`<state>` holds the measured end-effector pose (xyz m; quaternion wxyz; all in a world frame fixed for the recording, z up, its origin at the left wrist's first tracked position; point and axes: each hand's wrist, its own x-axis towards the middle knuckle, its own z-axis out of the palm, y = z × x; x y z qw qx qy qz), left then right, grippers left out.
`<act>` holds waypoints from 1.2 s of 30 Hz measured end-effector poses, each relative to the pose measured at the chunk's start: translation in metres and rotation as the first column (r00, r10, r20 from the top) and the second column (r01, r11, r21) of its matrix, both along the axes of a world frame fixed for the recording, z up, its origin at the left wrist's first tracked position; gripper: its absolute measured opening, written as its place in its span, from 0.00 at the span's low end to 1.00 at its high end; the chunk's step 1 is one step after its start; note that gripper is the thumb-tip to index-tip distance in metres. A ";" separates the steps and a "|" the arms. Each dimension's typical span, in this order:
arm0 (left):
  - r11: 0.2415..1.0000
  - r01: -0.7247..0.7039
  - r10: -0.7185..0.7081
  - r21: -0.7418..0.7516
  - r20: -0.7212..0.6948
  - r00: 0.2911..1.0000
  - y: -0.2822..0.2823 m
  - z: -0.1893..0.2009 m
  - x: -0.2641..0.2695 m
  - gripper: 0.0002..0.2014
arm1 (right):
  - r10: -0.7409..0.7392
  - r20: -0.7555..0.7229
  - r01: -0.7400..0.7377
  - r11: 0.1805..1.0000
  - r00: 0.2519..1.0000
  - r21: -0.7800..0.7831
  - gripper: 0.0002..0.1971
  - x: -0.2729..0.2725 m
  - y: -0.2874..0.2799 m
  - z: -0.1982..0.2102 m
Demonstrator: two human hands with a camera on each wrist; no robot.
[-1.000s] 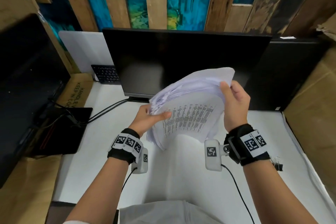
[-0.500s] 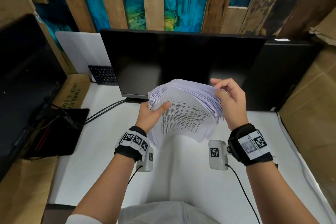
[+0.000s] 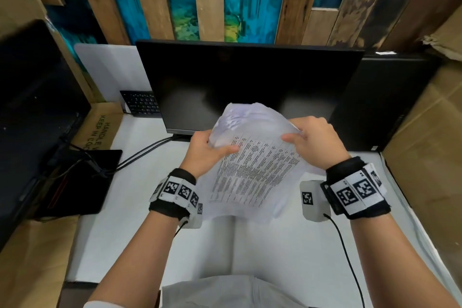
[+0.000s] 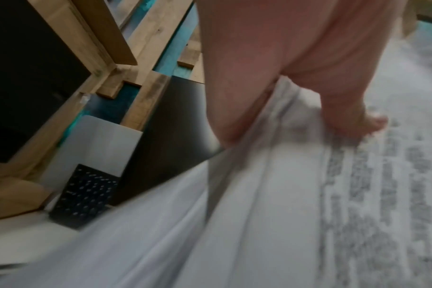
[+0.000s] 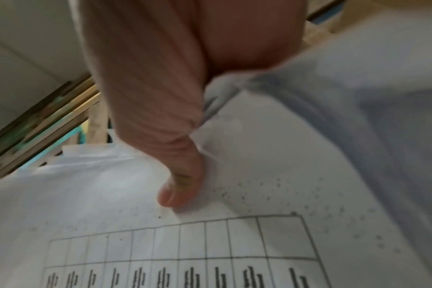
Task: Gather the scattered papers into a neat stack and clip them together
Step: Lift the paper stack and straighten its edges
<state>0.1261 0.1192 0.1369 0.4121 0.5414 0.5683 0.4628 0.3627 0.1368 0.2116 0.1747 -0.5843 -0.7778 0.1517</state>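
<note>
We held the papers [image 3: 252, 170] in the air above the near desk [image 3: 140, 220], left hand [image 3: 207, 151] and right hand [image 3: 315, 142] each pinching a far corner, and the limp, light sheets seemed to need support at both sides.

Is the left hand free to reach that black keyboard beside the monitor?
Probably not yet: the left hand grips the papers together with the right hand. The keyboard itself lies unobstructed.

I see both forearms raised; my left hand [image 3: 208, 151] and right hand [image 3: 313, 141] each pinch the papers [image 3: 255, 170], thumbs on top.
</note>
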 end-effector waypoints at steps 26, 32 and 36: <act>0.948 -0.244 0.292 -0.206 0.249 0.924 -0.015 -0.032 -0.044 0.31 | -0.311 -0.859 0.102 0.950 0.406 -0.296 0.05 0.042 -0.003 -0.100; 0.947 -0.198 0.235 -0.251 0.127 0.964 -0.021 -0.071 -0.029 0.14 | -0.551 -0.735 0.084 0.819 0.395 -0.568 0.19 0.035 -0.013 -0.165; 0.915 -0.302 0.353 -0.268 0.169 0.920 -0.013 -0.067 -0.016 0.04 | -0.555 -0.727 0.212 0.830 0.404 -0.517 0.12 0.030 -0.003 -0.163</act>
